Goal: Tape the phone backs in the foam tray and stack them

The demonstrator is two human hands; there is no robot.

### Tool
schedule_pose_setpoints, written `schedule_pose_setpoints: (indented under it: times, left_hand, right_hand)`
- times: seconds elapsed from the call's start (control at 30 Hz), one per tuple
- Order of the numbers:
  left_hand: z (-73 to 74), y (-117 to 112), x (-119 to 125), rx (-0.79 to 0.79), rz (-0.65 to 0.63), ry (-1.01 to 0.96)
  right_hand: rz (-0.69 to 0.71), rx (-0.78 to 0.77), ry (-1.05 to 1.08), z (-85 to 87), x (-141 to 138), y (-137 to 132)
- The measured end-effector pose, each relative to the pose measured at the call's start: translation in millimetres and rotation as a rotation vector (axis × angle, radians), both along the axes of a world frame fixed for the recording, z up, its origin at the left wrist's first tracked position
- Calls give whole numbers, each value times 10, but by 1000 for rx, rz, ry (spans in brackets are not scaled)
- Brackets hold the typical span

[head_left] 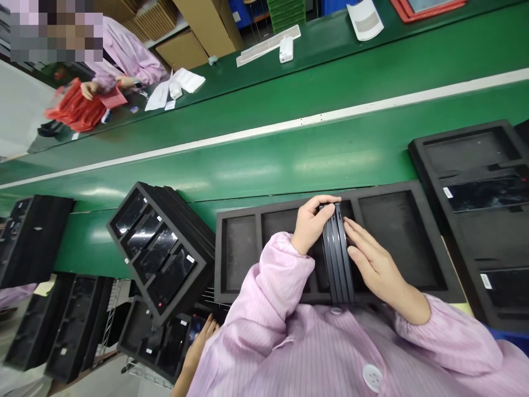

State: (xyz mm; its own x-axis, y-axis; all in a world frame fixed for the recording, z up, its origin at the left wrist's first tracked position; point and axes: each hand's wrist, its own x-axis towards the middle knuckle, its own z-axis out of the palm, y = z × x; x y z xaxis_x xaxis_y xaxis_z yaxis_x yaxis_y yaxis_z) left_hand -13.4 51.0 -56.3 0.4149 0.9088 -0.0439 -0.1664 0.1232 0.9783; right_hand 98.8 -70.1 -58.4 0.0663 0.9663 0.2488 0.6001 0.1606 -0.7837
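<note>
Several thin, black, glossy slabs that look like tablets (339, 259) stand on edge, pressed together in one stack in front of my chest. My left hand (312, 223) is closed over the stack's upper left end, thumb on the near side and fingers across the top. Along the right side, my right hand (372, 262) has its fingers stretched out, with the tips against the outermost slab. Beneath the stack lies a black foam tray (394, 242) with wide compartments. The stack and my arms hide its middle.
Stacked foam trays holding glossy black devices (161, 248) sit at the left, tilted. Another tray (475, 209) lies at the right. A co-worker's hand (202, 333) reaches to a lower tray. Across the green bench (248, 160), another person handles red bags (78, 107).
</note>
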Motion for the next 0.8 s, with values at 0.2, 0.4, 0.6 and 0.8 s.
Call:
schedule_pose_setpoints:
  times: [0.2,0.4,0.6,0.8]
  left_hand:
    - [-10,25,-11,13,-25,7]
    - [-5,29,28,23,-47,12]
    - [33,25,4,53,-33,-15]
    - [339,-404,-284,165,82,-142]
  right_hand:
    - [105,30,-194,113,159,17]
    - [573,188,-533,388,105,21]
    - [812,303,-727,610,152,212]
    - [401,330,-22,770,268,258]
